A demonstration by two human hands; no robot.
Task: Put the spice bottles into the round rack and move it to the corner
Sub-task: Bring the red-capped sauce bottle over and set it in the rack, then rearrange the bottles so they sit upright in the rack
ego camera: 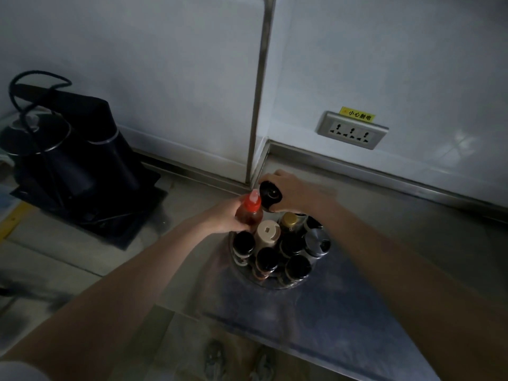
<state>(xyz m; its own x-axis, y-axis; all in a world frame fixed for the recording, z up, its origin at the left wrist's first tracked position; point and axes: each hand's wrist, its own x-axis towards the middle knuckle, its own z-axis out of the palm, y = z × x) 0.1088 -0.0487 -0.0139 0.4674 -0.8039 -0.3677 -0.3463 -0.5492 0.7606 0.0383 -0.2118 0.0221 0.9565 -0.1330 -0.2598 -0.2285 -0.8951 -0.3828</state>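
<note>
The round rack (248,280) stands on the steel counter, filled with several dark-capped spice bottles, a beige-capped bottle (267,232), a gold-capped one (289,220) and a silver-lidded shaker (316,242). My left hand (225,217) grips a brown bottle with a red cap (251,209) at the rack's far left edge. My right hand (294,192) holds a black-capped bottle (270,196) just beyond the rack, beside the red-capped one. Whether either bottle rests in the rack is unclear.
The wall corner with a metal strip (257,133) lies just behind the hands. A wall socket (353,130) with a yellow label sits to the right. A black kettle on a black base (63,160) stands at the left. The counter's front edge (275,346) is near me.
</note>
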